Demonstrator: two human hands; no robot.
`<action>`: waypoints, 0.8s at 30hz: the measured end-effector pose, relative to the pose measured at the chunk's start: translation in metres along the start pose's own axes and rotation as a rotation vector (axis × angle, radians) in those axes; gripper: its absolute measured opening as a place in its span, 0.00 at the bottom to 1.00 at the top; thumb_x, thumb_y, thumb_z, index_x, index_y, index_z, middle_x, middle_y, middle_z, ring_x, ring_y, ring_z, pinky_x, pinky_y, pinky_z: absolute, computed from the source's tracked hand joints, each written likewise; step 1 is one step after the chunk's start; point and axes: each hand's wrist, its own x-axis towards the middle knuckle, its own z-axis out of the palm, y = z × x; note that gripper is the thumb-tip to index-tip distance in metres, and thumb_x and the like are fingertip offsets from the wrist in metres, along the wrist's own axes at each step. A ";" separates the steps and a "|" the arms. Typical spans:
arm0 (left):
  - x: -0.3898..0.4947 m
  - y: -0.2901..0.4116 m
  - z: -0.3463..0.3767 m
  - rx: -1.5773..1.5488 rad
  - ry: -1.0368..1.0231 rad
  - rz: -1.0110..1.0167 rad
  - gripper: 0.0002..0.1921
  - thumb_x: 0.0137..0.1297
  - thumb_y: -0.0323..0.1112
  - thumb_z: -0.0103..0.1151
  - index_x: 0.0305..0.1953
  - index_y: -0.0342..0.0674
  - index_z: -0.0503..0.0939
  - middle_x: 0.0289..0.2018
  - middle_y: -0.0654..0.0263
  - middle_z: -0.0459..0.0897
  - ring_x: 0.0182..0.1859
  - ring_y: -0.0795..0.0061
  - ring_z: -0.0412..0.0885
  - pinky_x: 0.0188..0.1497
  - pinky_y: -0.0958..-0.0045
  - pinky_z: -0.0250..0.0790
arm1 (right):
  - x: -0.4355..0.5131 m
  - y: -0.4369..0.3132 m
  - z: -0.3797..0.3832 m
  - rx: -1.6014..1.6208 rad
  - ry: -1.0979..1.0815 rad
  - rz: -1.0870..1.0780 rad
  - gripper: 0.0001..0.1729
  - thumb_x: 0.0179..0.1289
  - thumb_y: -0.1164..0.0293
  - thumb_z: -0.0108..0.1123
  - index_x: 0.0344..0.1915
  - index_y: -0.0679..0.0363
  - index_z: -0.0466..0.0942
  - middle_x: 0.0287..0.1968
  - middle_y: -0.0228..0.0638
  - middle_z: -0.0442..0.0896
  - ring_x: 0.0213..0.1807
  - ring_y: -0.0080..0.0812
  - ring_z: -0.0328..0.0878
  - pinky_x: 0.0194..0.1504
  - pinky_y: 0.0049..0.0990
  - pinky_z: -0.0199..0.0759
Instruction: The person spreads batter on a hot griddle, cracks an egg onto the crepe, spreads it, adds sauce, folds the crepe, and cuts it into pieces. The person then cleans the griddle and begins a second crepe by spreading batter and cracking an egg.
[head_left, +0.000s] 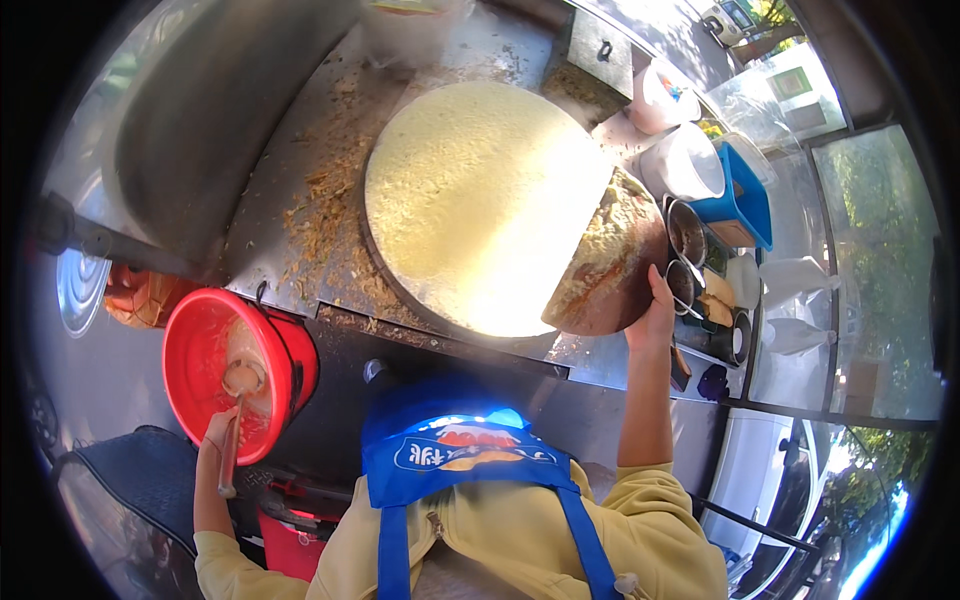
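Note:
My left hand (219, 430) grips the handle of a ladle (229, 457), whose bowl rests inside a red bucket (178, 367). Pale batter (238, 346) coats the bucket's bottom and inner wall. On the right, my right hand (654, 319) holds a brown half-round spreader board (626, 281) by its edge. Wet batter clings along the board's face. The board overlaps the right side of a round griddle (371, 251), and I cannot tell whether they touch. A thin yellowish crepe layer (465, 187) covers the griddle, with bright sunlight across its right part.
Brown crumbs (330, 217) lie on the metal counter (274, 202) left of the griddle. A metal box (596, 56) stands behind. Along the right are a white tub (682, 165), a blue basket (739, 199) and dark metal pots (686, 229). A red container (289, 544) stands below the bucket.

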 end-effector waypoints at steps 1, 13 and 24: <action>-0.016 0.021 0.016 0.394 0.202 0.123 0.10 0.62 0.41 0.54 0.30 0.42 0.74 0.16 0.65 0.77 0.16 0.69 0.76 0.18 0.68 0.69 | 0.003 -0.009 -0.014 0.072 0.024 0.021 0.20 0.65 0.68 0.51 0.56 0.62 0.68 0.56 0.38 0.74 0.56 0.36 0.71 0.59 0.36 0.62; -0.179 0.154 0.505 0.682 -0.380 0.966 0.13 0.62 0.34 0.56 0.43 0.31 0.74 0.32 0.61 0.81 0.31 0.81 0.78 0.32 0.81 0.71 | 0.071 -0.036 -0.040 0.261 -0.022 0.303 0.22 0.63 0.68 0.54 0.54 0.66 0.69 0.52 0.37 0.77 0.53 0.34 0.74 0.59 0.35 0.63; -0.174 0.161 0.688 -0.289 -0.114 1.387 0.16 0.65 0.38 0.52 0.51 0.43 0.65 0.35 0.65 0.78 0.20 0.78 0.70 0.17 0.78 0.62 | 0.219 -0.129 -0.086 -0.772 -0.592 -0.405 0.16 0.66 0.70 0.51 0.51 0.66 0.74 0.56 0.38 0.74 0.53 0.26 0.71 0.54 0.26 0.63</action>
